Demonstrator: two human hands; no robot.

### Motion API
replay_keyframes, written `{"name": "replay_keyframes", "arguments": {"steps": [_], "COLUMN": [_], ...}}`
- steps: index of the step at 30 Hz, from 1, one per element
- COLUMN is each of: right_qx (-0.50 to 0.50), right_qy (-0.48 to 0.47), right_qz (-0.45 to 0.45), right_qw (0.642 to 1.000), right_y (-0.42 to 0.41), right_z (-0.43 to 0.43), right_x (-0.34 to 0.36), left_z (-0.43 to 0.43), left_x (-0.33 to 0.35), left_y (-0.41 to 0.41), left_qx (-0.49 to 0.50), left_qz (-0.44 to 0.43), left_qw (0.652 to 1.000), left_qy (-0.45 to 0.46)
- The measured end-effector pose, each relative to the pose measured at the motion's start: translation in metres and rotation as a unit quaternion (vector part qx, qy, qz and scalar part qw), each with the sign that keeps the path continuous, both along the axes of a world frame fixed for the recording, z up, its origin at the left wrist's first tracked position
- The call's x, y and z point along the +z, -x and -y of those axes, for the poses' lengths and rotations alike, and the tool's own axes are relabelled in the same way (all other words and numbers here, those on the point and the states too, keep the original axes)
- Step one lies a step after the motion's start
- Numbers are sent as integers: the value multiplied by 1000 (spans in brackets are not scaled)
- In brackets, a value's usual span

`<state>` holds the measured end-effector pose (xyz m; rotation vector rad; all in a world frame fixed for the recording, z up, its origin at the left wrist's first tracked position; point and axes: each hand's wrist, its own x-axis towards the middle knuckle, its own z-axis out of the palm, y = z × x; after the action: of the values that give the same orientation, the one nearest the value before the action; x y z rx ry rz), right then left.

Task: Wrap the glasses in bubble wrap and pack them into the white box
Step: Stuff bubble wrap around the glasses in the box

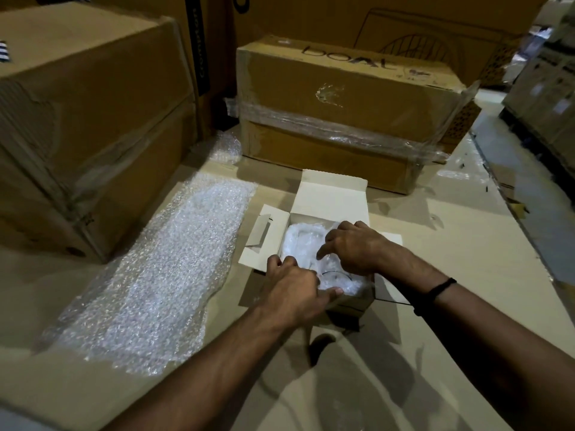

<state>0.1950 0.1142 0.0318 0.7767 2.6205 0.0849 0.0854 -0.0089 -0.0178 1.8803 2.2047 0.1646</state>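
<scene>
Inside white box [329, 194], bubble-wrapped glasses [303, 241], left hand [295, 284] gripping their near edge, right hand [351, 247] clasping the top

I find the white box [329, 197] open to entry from above only. Its mouth is largely filled by the wrapped glasses [300, 241], my left hand [292, 284] and my right hand [354, 247]. The rear flap stands upright and the left flap is raised. The bubble wrap sheet [161, 269] lies flat on the left and is passable above. The large carton [87, 119] blocks the far left, and the taped carton [342, 119] stands near behind. The bare surface [451, 244] to the right is open.
</scene>
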Motion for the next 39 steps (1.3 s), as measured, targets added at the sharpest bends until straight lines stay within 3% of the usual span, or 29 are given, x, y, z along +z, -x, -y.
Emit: {"name": "replay_keyframes", "arguments": {"steps": [3, 6, 14, 20, 25, 28, 34, 39], "right_qx": [7, 11, 10, 2, -26, -47, -65, -57], "right_qy": [-12, -19, -3, -19, 30, -19, -16, -13], "right_qz": [6, 16, 4, 30, -6, -56, -18, 16], "right_qw": [1000, 1000, 1000, 999, 999, 997, 998, 998], "right_y": [0, -1, -12, -3, -10, -19, -8, -1], "right_z": [-1, 1, 8, 10, -1, -16, -23, -27], "right_x": [0, 2, 5, -4, 5, 6, -10, -9], "left_z": [9, 10, 7, 6, -1, -2, -4, -15], "left_x": [-2, -7, 3, -7, -7, -9, -7, -5], "left_y": [3, 0, -9, -1, -3, -2, -1, 0], "left_qx": [-1, -38, -3, 16, -20, -33, -61, -25], "left_qz": [-4, -10, 2, -10, -35, -50, -62, -27], "left_qw": [996, 998, 999, 998, 999, 998, 996, 998], "left_qy": [-91, -47, 38, -62, -21, -14, -11, -52]}}
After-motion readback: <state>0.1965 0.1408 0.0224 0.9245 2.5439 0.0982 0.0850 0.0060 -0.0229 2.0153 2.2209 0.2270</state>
